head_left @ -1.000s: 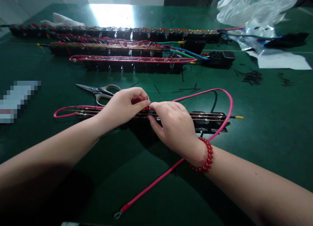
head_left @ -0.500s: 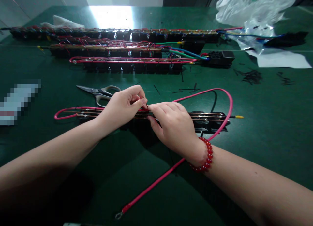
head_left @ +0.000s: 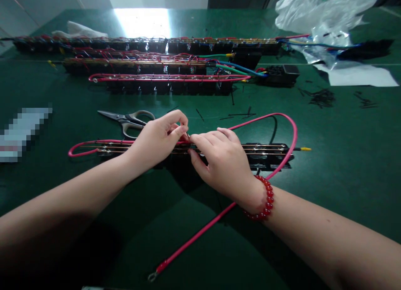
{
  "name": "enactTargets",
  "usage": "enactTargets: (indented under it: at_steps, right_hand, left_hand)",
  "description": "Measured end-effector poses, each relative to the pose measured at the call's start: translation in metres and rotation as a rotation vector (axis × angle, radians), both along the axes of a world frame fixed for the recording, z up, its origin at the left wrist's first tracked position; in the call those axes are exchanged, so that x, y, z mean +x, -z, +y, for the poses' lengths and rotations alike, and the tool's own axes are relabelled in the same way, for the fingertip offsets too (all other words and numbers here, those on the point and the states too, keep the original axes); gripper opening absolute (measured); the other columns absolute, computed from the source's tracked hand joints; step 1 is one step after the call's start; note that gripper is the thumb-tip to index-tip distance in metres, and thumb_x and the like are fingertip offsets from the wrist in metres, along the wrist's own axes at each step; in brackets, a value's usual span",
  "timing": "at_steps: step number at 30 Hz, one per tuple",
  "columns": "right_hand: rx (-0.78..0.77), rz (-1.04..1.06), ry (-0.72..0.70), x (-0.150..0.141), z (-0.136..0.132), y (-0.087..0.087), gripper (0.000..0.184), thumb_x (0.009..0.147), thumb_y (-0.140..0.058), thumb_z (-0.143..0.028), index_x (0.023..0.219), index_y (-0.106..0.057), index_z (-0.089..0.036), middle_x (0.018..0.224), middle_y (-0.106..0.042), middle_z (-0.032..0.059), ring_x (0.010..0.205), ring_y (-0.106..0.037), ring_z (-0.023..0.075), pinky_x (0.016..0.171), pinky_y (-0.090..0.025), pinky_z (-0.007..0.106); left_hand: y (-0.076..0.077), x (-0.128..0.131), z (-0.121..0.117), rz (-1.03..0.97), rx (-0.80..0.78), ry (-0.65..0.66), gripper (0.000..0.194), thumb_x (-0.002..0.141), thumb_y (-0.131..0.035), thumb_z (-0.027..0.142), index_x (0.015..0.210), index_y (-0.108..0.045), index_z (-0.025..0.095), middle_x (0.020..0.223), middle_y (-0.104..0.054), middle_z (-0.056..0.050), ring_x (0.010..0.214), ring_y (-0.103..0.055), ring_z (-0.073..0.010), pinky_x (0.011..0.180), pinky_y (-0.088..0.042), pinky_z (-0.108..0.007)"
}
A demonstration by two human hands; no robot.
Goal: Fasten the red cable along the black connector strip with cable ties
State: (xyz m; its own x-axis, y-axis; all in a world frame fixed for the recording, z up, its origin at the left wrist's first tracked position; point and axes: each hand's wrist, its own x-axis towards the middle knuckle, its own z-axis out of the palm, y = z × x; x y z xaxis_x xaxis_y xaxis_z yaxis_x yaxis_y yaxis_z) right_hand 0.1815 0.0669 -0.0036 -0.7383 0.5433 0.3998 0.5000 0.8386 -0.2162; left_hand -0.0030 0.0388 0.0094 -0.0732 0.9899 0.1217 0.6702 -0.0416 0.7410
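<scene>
My left hand [head_left: 156, 137] is closed in a pinch over the middle of a long black assembly [head_left: 266, 150] with copper-coloured rods along its top. A short piece of a thin black tie [head_left: 188, 135] shows at its fingertips. Against the same spot, my right hand [head_left: 222, 160] grips the assembly's rods between thumb and forefinger; its fingertips are partly hidden. A red cable [head_left: 200, 235] runs along the rods, bends back at the left end, loops out at the right and passes under my right wrist. Its ring terminal [head_left: 152, 276] lies on the table toward me.
Scissors [head_left: 138, 122] lie just behind my left hand. Farther back are several similar assemblies [head_left: 169, 87] with red, green and blue wires. Black strips [head_left: 322, 97] are heaped at the right, near white paper [head_left: 360, 75] and a clear plastic bag [head_left: 326, 14]. A blurred-out pale object [head_left: 23, 133] lies left.
Both hands stay at the same spot on the assembly. The rear fingers of my right hand have lifted slightly. The left end of the red cable has shifted slightly.
</scene>
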Motion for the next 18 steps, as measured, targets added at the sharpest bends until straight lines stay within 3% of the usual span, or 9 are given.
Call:
enactTargets:
  at_steps: [8,12,18]
  right_hand:
    - [0.012,-0.013,0.004,0.0001,0.0008,0.0021,0.022,0.095,-0.048,-0.027,0.108,-0.063,-0.017,0.104,-0.073,0.0059,0.098,-0.062,0.0242,0.089,-0.039,0.039]
    - [0.009,-0.009,-0.003,0.0003,0.0011,0.0022,0.022,0.096,-0.048,-0.029,0.108,-0.063,-0.017,0.105,-0.073,0.006,0.098,-0.063,0.0244,0.088,-0.039,0.039]
    - [0.001,-0.013,-0.005,0.0004,0.0008,0.0008,0.021,0.096,-0.048,-0.028,0.107,-0.063,-0.018,0.103,-0.073,0.0061,0.098,-0.062,0.024,0.088,-0.038,0.039]
  left_hand:
    - [-0.0006,-0.0004,0.0038,-0.039,-0.019,0.066,0.008,0.082,-0.06,0.027,0.083,-0.059,0.02,0.078,-0.063,0.002,0.072,-0.059,-0.0141,0.069,-0.046,-0.027]
    - [-0.0012,-0.0018,0.0032,-0.019,-0.035,0.099,0.005,0.083,-0.056,0.024,0.085,-0.059,0.02,0.078,-0.063,0.002,0.074,-0.059,-0.0139,0.072,-0.045,-0.028]
    - [-0.0024,-0.0013,0.0015,0.01,-0.02,0.058,0.006,0.084,-0.055,0.023,0.086,-0.06,0.021,0.079,-0.064,0.003,0.076,-0.06,-0.0144,0.071,-0.045,-0.026]
